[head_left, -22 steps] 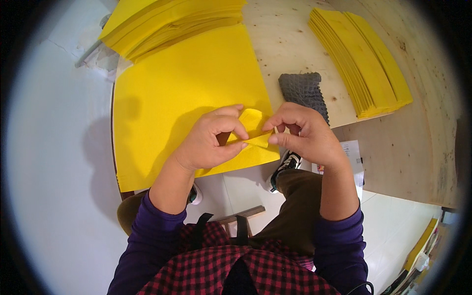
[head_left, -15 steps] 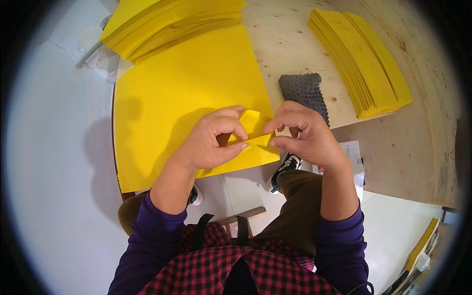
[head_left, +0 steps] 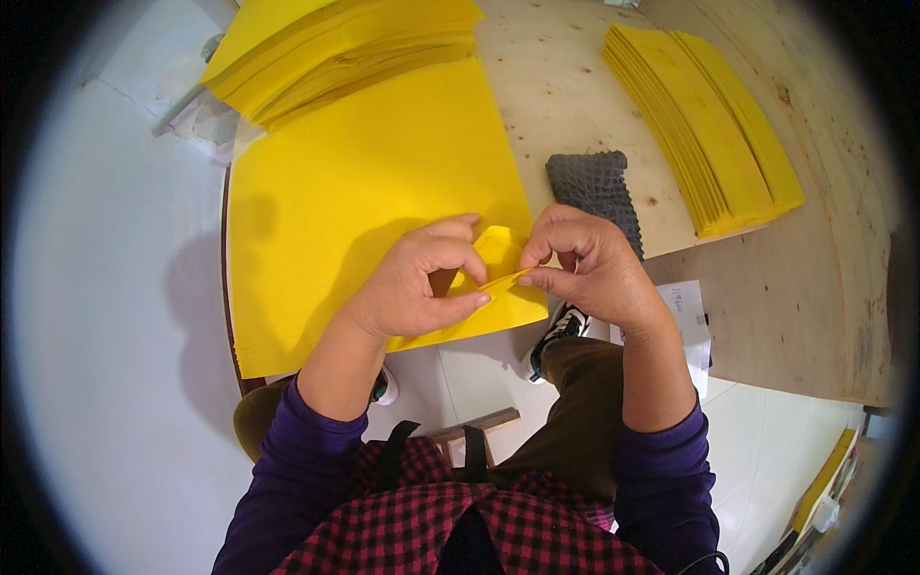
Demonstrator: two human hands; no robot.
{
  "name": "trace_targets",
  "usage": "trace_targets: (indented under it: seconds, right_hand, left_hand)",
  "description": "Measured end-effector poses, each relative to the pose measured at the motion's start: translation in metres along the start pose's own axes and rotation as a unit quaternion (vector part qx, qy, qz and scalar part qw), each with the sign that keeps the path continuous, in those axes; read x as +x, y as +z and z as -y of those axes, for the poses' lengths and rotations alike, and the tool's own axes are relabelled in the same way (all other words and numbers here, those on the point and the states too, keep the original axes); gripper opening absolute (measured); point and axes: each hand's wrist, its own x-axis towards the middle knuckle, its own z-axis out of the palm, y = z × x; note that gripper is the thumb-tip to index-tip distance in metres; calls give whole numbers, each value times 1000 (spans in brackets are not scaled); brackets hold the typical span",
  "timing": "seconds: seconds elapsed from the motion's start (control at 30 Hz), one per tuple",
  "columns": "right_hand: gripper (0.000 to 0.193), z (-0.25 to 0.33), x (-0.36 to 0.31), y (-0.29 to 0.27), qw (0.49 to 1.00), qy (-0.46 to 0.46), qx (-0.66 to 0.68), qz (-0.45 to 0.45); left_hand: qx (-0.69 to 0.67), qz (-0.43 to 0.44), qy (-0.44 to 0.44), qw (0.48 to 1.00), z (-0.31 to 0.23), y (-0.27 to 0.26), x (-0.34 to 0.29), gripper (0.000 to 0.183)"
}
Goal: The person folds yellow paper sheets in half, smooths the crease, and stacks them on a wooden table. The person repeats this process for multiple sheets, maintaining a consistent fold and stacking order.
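Note:
A large yellow sheet (head_left: 355, 192), like felt or thick paper, lies on the table at the left and reaches its near edge. Above its near right corner, both hands pinch a small folded yellow piece (head_left: 503, 279). My left hand (head_left: 422, 275) grips its left end between thumb and fingertips. At the right end, the thumb and forefinger of my right hand (head_left: 591, 261) are pressed together on the same fold. Whether this piece is separate or a lifted part of the sheet, I cannot tell. A grey textured cloth (head_left: 594, 187) lies just beyond my right hand.
A thick pile of yellow sheets (head_left: 355, 57) stands at the far left. Narrow folded yellow strips (head_left: 704, 129) are stacked at the right of the wooden table (head_left: 537, 96). A white paper (head_left: 686, 331) hangs below the table's near edge, beside my right forearm.
The fold between my fingers has been pressed flatter and narrower. My right hand has shifted slightly nearer, still pinching. The whole view has moved a little.

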Motion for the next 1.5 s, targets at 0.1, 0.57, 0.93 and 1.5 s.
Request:
trace_targets:
  seconds: [0.1,0.57,0.93,1.5]
  right_hand:
    - [12,0,0,0,1000,-5,-2,3]
    - [22,4,-4,2,999,-2,-17,-42]
    - [25,-4,-13,6,994,-25,-48,-99]
    - [16,-4,-11,6,994,-53,-40,-83]
  left_hand:
    - [-1,2,1,1000,-1,0,0,16]
    - [-11,-2,1,1000,3,0,-1,12]
    - [-9,-6,-11,1000,2,0,-2,15]
    - [-24,7,-17,1000,4,-1,-4,18]
